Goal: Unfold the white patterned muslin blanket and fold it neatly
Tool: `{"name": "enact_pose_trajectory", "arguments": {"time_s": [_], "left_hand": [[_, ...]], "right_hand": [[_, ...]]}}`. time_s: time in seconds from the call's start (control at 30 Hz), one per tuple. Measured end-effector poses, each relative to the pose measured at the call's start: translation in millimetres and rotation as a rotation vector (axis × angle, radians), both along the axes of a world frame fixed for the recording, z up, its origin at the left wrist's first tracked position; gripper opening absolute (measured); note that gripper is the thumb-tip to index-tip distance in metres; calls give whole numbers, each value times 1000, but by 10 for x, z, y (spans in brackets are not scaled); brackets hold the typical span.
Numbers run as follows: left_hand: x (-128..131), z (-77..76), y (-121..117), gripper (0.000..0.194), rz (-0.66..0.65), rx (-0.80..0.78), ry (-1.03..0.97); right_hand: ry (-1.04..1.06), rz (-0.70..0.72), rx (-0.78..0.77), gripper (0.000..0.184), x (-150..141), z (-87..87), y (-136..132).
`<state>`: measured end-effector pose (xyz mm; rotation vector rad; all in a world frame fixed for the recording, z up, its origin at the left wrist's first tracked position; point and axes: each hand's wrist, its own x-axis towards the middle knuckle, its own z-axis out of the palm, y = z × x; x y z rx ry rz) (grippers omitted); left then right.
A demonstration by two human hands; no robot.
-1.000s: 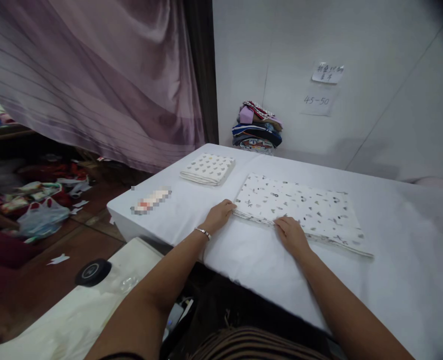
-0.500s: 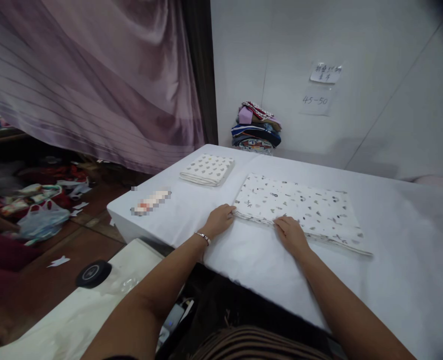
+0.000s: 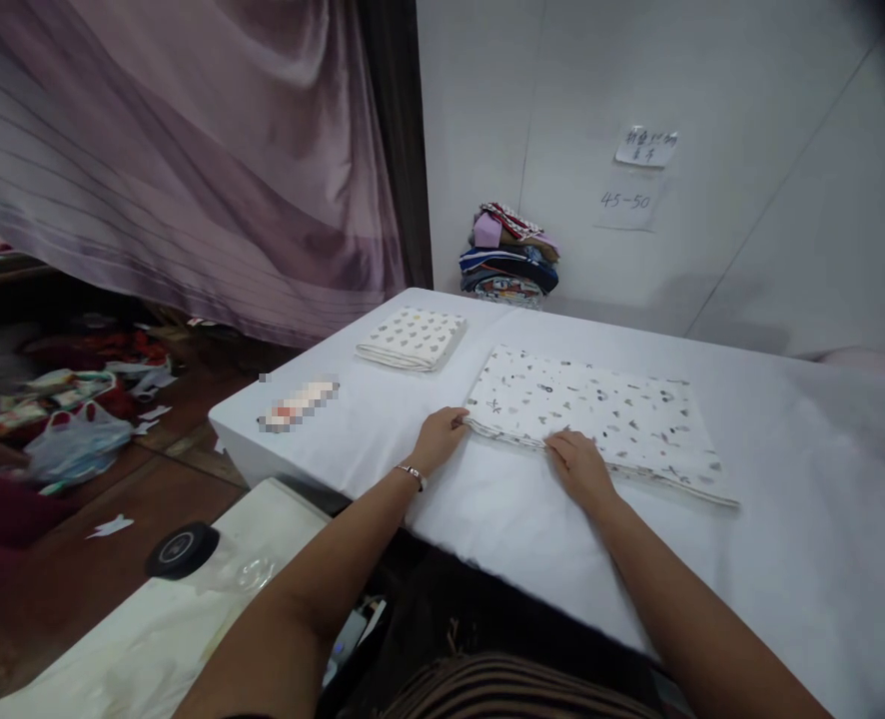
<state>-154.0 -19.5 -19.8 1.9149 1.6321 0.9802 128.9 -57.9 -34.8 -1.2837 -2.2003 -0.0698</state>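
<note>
A white folded cloth (image 3: 592,414) with small grey and dark prints lies flat on the white-covered table (image 3: 802,559), its layers showing along the near edge. My left hand (image 3: 441,437), with a bracelet at the wrist, pinches the near left corner of this cloth. Along the same near edge, further right, my right hand (image 3: 581,467) grips the layers, thumb and fingertips at the border. A second folded cloth (image 3: 413,338), white with rows of grey prints, rests beyond my left hand and apart from it.
A blurred-out item (image 3: 299,404) lies near the table's left corner. Folded fabrics (image 3: 508,255) are stacked by the wall. Lower left, a side surface (image 3: 113,639) bears a round black object (image 3: 182,549). A plastic bag (image 3: 79,439) sits on the floor, below a purple curtain (image 3: 263,150).
Both hands stay at the same places on the cloth's near edge. The view has shifted very slightly; the cloth looks unmoved.
</note>
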Motion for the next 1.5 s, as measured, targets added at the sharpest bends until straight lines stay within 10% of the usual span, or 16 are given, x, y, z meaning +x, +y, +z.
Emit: {"name": "enact_pose_trajectory", "arguments": {"time_s": [1.03,1.2,1.5], "left_hand": [[-55,118,-4,20,148,7,3],[88,127,-131,32,-156,399,354],[665,92,-86,27,-482,464,502]], "right_hand": [[3,21,-17,25,-1,-18,18],[-4,16,-27,25,-2,-16,20],[-14,5,-42,24,-18,15,24]]}}
